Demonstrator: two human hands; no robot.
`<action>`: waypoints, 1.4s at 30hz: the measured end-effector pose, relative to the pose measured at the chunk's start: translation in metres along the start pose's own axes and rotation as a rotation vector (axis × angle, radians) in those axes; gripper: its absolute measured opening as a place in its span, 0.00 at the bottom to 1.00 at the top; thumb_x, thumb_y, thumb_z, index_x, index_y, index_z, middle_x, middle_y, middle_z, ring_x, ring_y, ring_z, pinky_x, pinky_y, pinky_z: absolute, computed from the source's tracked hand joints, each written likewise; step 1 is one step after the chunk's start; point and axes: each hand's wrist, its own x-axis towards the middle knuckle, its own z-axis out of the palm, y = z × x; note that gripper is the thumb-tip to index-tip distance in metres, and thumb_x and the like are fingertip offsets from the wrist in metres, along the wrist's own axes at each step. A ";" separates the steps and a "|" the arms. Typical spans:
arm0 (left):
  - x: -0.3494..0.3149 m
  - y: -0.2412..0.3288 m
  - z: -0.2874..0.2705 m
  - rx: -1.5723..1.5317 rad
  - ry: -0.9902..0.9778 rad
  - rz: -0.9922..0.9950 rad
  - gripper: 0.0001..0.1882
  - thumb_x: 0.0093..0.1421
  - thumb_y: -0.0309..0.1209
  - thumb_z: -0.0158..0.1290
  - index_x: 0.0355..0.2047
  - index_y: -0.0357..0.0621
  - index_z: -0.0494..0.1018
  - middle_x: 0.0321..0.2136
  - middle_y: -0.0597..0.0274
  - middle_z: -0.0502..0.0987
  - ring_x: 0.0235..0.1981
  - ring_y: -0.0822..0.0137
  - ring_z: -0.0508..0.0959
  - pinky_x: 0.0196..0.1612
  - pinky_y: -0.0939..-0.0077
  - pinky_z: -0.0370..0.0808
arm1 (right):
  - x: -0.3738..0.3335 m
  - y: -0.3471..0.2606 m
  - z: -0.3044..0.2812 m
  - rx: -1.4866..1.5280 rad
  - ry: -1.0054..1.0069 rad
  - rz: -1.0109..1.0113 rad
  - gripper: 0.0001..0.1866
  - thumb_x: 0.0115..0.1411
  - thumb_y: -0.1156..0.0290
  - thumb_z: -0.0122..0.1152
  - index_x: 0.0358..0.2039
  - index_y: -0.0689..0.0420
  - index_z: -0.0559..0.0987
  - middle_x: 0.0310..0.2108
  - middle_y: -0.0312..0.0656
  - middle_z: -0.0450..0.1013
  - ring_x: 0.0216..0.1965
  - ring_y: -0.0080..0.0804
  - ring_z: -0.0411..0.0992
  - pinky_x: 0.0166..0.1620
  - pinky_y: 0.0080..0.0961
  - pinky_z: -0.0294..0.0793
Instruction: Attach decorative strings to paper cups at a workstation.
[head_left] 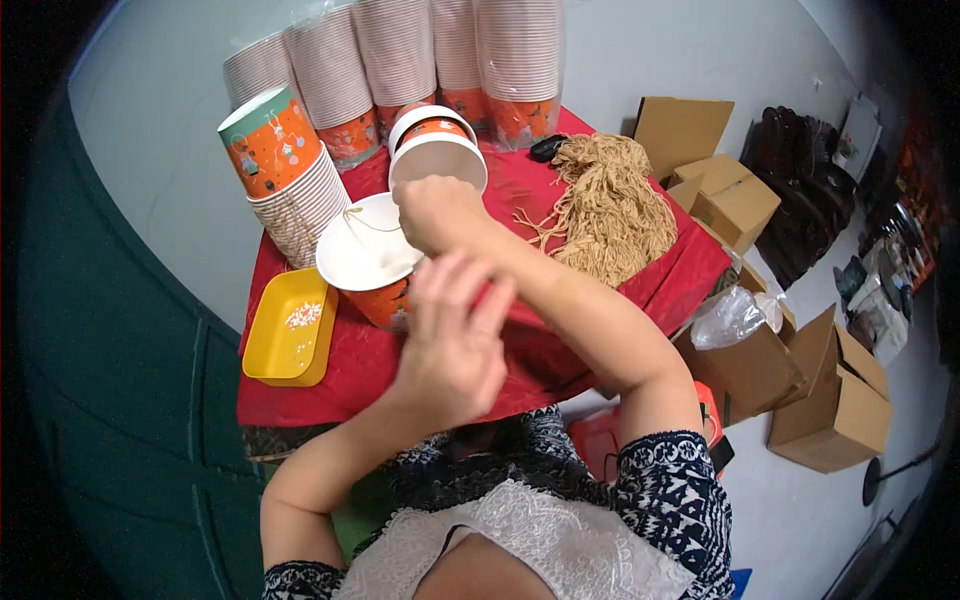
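Note:
A white-lined orange paper bucket [352, 262] stands near the table's middle, its mouth turned up toward me. A thin tan cord [372, 226] lies across its inside and runs toward my right hand. That right hand [440, 213] is a fist over the bucket's right rim; what its fingers hold is hidden. My left hand [455, 345] hovers nearer to me, in front of the bucket, its fingers bent, apart and a little blurred, with nothing seen in them. Just behind my right fist, more paper buckets [437, 160] lie nested on their side, openings facing me.
Tall stacks of paper buckets [395, 55] line the back, with another leaning stack [270, 150] at left. A yellow tray [258, 335] holds small white and reddish bits. Tan cords [620, 205] heap on the red cloth [540, 345]. Cardboard boxes [835, 400] stand at right.

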 end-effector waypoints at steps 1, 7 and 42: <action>0.000 -0.007 -0.010 0.045 0.019 -0.041 0.32 0.45 0.19 0.53 0.55 0.35 0.67 0.57 0.40 0.62 0.61 0.38 0.60 0.64 0.44 0.56 | 0.001 0.003 0.002 0.005 -0.006 0.001 0.09 0.54 0.70 0.56 0.33 0.59 0.81 0.29 0.56 0.78 0.33 0.55 0.79 0.37 0.46 0.78; -0.011 -0.046 -0.029 0.082 0.166 -0.167 0.20 0.47 0.15 0.52 0.43 0.32 0.72 0.50 0.41 0.67 0.56 0.40 0.66 0.58 0.50 0.63 | -0.017 0.023 0.005 0.616 -0.010 -0.004 0.15 0.53 0.71 0.54 0.37 0.65 0.82 0.31 0.58 0.78 0.37 0.51 0.79 0.44 0.44 0.77; 0.055 -0.155 0.014 0.990 0.010 0.099 0.11 0.52 0.32 0.53 0.27 0.37 0.81 0.37 0.41 0.77 0.55 0.39 0.66 0.58 0.32 0.58 | -0.098 -0.072 0.035 0.371 0.157 -0.426 0.38 0.49 0.84 0.54 0.64 0.51 0.66 0.26 0.46 0.70 0.23 0.45 0.73 0.24 0.39 0.73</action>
